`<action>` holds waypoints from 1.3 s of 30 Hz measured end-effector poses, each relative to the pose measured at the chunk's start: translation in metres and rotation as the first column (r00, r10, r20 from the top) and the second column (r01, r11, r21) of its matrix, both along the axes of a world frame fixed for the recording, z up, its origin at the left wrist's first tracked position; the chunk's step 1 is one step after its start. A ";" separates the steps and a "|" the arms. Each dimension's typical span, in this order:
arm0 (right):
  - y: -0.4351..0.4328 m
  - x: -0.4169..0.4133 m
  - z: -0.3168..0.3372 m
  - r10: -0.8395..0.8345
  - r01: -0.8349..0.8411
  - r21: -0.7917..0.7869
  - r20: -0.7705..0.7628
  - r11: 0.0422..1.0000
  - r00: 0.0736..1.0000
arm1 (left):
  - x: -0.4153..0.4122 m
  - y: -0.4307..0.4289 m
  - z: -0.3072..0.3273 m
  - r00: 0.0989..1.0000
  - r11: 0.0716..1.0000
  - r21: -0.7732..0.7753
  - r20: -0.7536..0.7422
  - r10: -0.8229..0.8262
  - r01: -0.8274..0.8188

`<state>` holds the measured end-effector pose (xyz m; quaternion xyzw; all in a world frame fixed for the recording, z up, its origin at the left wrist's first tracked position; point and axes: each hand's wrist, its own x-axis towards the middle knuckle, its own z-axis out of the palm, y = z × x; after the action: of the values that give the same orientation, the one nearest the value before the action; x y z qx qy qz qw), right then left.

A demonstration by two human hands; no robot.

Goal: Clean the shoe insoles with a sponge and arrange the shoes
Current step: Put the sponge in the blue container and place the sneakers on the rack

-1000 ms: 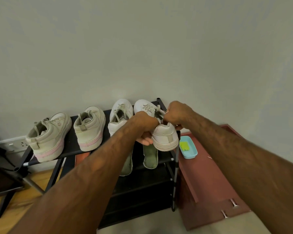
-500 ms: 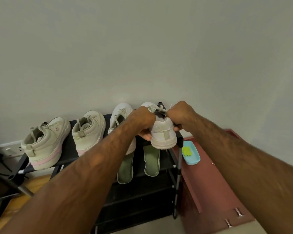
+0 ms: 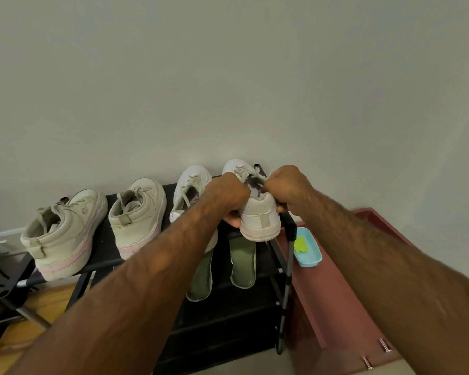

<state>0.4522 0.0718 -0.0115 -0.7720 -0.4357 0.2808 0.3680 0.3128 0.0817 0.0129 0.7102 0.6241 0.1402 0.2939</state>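
Note:
Both hands grip a white sneaker at the right end of the black shoe rack's top shelf. My left hand holds its left side near the collar, and my right hand holds the right side. A second white sneaker stands just left, partly behind my left forearm. Two green insoles lie on the shelf below. A yellow-green sponge sits in a light blue tray to the right.
Two beige sneakers with pink soles stand on the left of the top shelf. A reddish-brown cabinet with metal handles sits to the right of the rack. A plain wall is close behind. Dark metal legs and wood floor show at the far left.
The white sneaker in both hands has moved back and settled with its heel at the shelf's front edge. The camera view shifted slightly.

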 end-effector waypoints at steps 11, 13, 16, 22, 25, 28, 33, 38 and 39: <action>-0.026 0.001 0.027 0.215 -0.298 0.156 0.404 0.942 0.889 | -0.007 -0.011 0.005 0.997 0.896 0.437 -0.030 -0.067 0.073; -0.024 -0.004 0.029 0.278 -0.337 0.039 0.482 0.941 0.831 | -0.006 -0.012 0.004 0.996 0.895 0.437 -0.033 -0.083 0.089; -0.019 -0.006 0.030 0.379 -0.371 -0.115 0.473 0.921 0.795 | -0.009 -0.009 0.001 0.991 0.909 0.394 -0.045 -0.129 0.136; -0.015 -0.002 0.027 0.216 -0.214 -0.034 0.165 0.976 0.962 | -0.015 -0.004 0.000 0.982 0.912 0.364 -0.062 -0.180 0.190; -0.014 -0.003 0.021 0.103 -0.106 0.007 0.146 0.994 0.984 | -0.013 -0.003 0.001 0.976 0.919 0.328 -0.090 -0.201 0.219; -0.012 -0.005 0.016 0.062 -0.069 0.039 0.168 0.997 0.984 | -0.011 0.000 0.003 0.974 0.931 0.291 -0.122 -0.193 0.221; -0.017 -0.007 0.015 0.047 -0.062 0.086 0.168 0.994 0.985 | -0.012 -0.005 0.002 0.982 0.944 0.272 -0.013 -0.189 0.185; -0.040 0.000 0.023 0.077 -0.088 0.172 0.065 0.981 0.995 | -0.010 -0.030 0.007 0.989 0.871 0.475 0.007 -0.145 0.124; -0.049 0.002 0.025 0.084 -0.095 0.183 0.070 0.978 0.994 | -0.006 -0.041 0.010 0.989 0.846 0.515 -0.026 -0.143 0.136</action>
<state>0.4545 0.0225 0.0133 -0.7220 -0.5055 0.2310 0.4120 0.3064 0.0409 0.0233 0.8053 0.5087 0.2851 0.1068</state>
